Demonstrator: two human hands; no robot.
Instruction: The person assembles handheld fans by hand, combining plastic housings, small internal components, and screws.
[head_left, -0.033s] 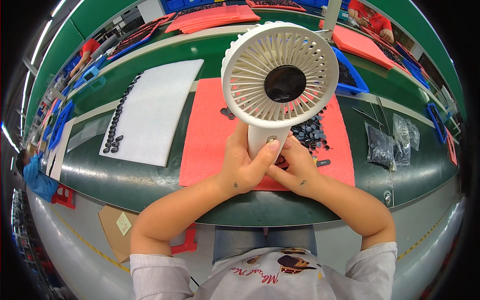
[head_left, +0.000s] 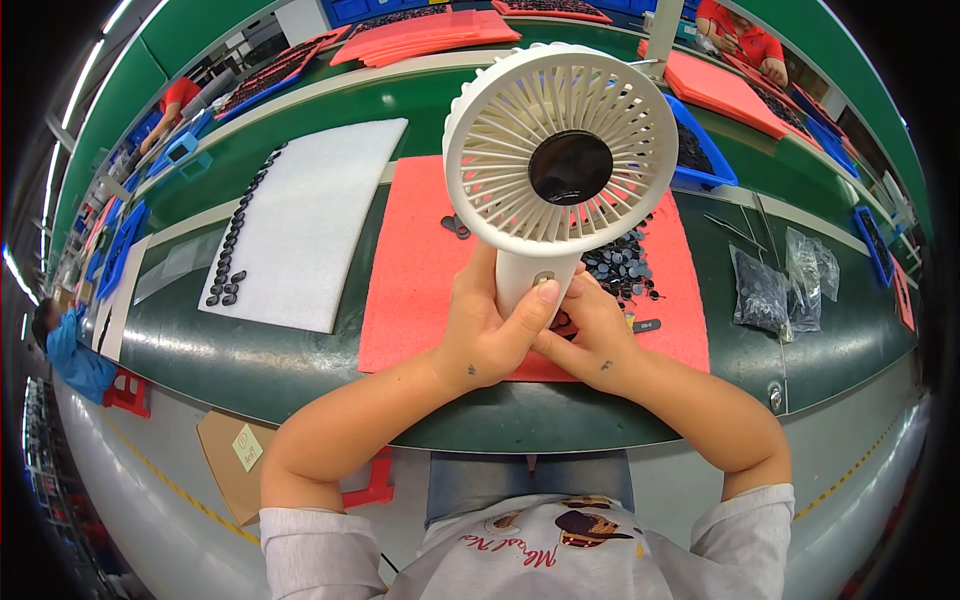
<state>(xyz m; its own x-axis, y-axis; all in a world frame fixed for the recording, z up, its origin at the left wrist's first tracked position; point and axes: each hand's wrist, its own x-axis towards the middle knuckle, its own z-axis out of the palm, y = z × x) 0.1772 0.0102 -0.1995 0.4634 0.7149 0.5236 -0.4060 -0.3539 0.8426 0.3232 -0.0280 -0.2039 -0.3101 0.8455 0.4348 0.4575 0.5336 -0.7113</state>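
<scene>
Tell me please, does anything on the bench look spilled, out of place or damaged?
The small dark discs lie in a loose heap on the pink sheet, untidy compared with the mostly lined-up black pieces on the white sheet; whether spilled, I cannot tell. I see no damage on the white fan.

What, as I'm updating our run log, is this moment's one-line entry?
left hand: holds white handheld fan by handle; right hand: at handle's lower end; coral mat: beneath, bearing small dark discs

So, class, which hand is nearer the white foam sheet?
Left. The left hand, gripping the white fan, is right of the white foam sheet; the right hand is farther right.
</scene>
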